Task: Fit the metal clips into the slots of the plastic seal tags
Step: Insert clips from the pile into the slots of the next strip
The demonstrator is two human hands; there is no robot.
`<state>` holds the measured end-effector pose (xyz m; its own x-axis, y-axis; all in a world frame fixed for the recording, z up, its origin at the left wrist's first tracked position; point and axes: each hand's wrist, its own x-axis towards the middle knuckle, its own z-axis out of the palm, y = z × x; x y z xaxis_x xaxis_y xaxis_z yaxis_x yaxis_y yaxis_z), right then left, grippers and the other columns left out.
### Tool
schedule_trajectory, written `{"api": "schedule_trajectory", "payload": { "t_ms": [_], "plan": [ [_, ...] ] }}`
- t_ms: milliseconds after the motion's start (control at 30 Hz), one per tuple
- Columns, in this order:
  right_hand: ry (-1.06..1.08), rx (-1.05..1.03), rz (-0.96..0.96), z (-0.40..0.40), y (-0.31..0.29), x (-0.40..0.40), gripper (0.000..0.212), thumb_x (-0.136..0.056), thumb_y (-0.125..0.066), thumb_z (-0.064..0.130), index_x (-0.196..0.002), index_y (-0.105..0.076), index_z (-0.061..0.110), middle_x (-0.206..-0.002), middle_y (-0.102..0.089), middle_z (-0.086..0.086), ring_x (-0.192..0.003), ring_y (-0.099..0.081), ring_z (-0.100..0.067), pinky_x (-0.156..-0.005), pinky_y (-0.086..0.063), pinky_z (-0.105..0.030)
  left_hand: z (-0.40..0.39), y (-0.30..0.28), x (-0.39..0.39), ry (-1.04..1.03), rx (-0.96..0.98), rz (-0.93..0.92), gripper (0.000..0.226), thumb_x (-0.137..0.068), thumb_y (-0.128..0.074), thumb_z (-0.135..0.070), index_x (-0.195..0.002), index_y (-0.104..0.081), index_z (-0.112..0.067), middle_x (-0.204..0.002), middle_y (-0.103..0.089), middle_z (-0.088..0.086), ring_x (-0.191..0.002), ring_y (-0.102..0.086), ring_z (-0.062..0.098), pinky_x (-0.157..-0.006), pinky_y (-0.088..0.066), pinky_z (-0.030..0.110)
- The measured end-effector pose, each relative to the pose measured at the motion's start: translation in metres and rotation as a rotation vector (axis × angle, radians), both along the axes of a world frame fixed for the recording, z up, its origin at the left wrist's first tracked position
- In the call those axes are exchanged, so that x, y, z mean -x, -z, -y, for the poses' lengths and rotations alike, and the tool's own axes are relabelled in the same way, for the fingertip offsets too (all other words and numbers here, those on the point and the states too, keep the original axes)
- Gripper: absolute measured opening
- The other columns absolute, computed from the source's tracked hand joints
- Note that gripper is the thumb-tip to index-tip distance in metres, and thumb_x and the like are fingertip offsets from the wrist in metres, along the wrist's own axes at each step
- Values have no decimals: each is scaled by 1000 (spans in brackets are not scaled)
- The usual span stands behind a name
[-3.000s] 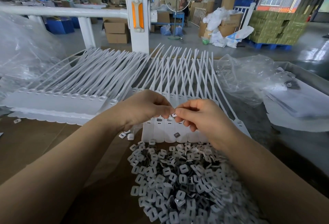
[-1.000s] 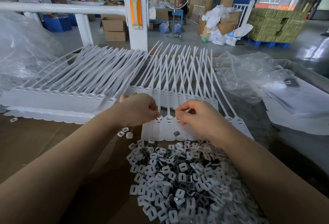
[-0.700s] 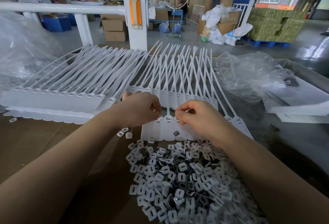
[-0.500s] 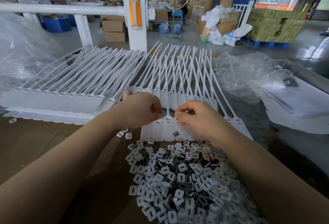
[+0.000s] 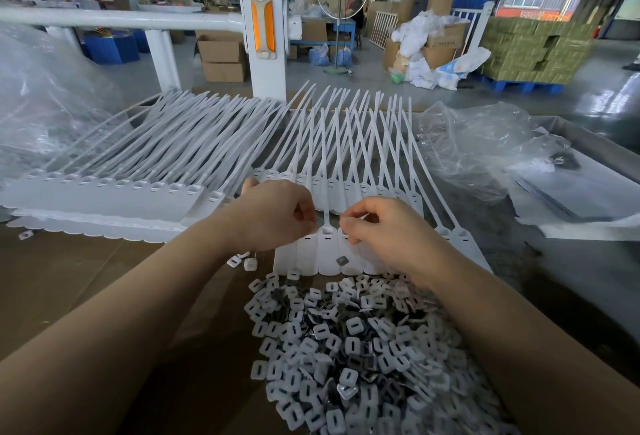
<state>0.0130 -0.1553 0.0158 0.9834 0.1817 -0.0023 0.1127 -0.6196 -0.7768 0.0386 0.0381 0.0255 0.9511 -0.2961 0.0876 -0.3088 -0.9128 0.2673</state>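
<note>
The fan of plastic seal tags (image 5: 325, 251) lies across the tabletop (image 5: 86, 282), the clip heap (image 5: 353, 348) nearest me. I judge I'm mid-insertion: my left hand (image 5: 277, 216) curls at one tag's head, my right hand (image 5: 377, 223) pinches beside the next slot, its contents hidden. Next: seat squarely. No legible writing.

The seal tags (image 5: 325, 247) and their long straps are plain white. The heap of clips (image 5: 349, 348) mixes white plastic squares with dark grey metal ones. The cardboard sheet (image 5: 69, 279) beneath is brown. The post (image 5: 263, 29) is white with 2 orange reflector strips. The plastic bag (image 5: 485, 147) is clear. The stacked cartons (image 5: 533, 50) are green-yellow on a blue pallet (image 5: 519, 85).
</note>
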Motion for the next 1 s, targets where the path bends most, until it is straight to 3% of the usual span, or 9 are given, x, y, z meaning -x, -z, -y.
{"api": "schedule_trajectory", "payload": {
  "t_ms": [200, 300, 400, 533, 633, 700, 767, 833, 1000],
  "plan": [
    [-3, -4, -2, 0, 0, 0, 11, -95, -61, 36, -102, -67, 31, -88, -69, 10, -83, -67, -9, -64, -47, -20, -5, 0, -1, -43, 214, -218, 10, -99, -55, -30, -91, -62, -30, -93, -67, -7, -91, -63, 13, -88, -51, 35],
    [1, -8, 3, 0, 1, 0, 11, -95, -61, 36, -101, -67, 31, -87, -69, 10, -82, -67, -9, -65, -47, -21, -6, -1, -1, -58, 229, -257, 11, -100, -54, -29, -91, -61, -31, -95, -67, -6, -93, -62, 13, -97, -48, 42],
    [4, -14, 3, 0, 0, 0, 10, -95, -61, 36, -101, -67, 31, -87, -69, 11, -81, -66, -6, -64, -44, -21, -4, -1, -1, -65, 154, -268, 15, -100, -54, -30, -88, -62, -31, -93, -66, -8, -96, -59, 15, -111, -33, 53],
    [9, -23, 3, 0, 0, -1, 12, -94, -62, 36, -102, -67, 29, -88, -69, 10, -81, -66, -5, -64, -44, -21, -1, -4, -1, -43, 91, -260, 14, -98, -55, -32, -95, -67, -25, -91, -67, -7, -92, -59, 11, -111, -31, 53],
    [10, -23, 3, 0, 0, 0, 13, -94, -62, 36, -103, -68, 29, -87, -70, 9, -80, -66, -5, -64, -45, -20, 0, -4, -1, -57, 124, -255, 11, -93, -62, -35, -88, -68, -29, -85, -66, -14, -87, -59, 6, -111, -33, 53],
    [9, -20, 1, 0, 0, 0, 14, -94, -61, 36, -104, -68, 28, -86, -70, 10, -80, -66, -5, -64, -45, -20, 0, -4, -1, -65, 172, -272, 7, -90, -66, -34, -84, -67, -30, -85, -63, -16, -87, -58, 6, -103, -41, 45],
    [9, -19, 1, 0, 0, 0, 15, -94, -61, 36, -105, -68, 28, -86, -70, 10, -80, -66, -5, -64, -45, -20, 2, -2, -2, -91, 257, -305, 7, -88, -70, -28, -87, -66, -23, -90, -63, -6, -87, -58, 11, -82, -46, 30],
    [8, -16, 2, 0, 0, 0, 13, -94, -61, 36, -104, -68, 29, -87, -69, 10, -81, -66, -5, -64, -45, -20, 3, -2, -3, -138, 329, -333, 12, -85, -73, -23, -89, -64, -16, -95, -64, 2, -86, -58, 15, -75, -46, 27],
    [-24, 2, 7, 2, -1, 0, 6, -91, -67, 29, -94, -71, 32, -87, -67, 14, -81, -63, -1, -65, -43, -18, 2, -3, -5, -223, 439, -426, 19, -79, -79, -20, -89, -63, -15, -99, -66, 8, -97, -60, 23, -93, -49, 38]
  ]
}}
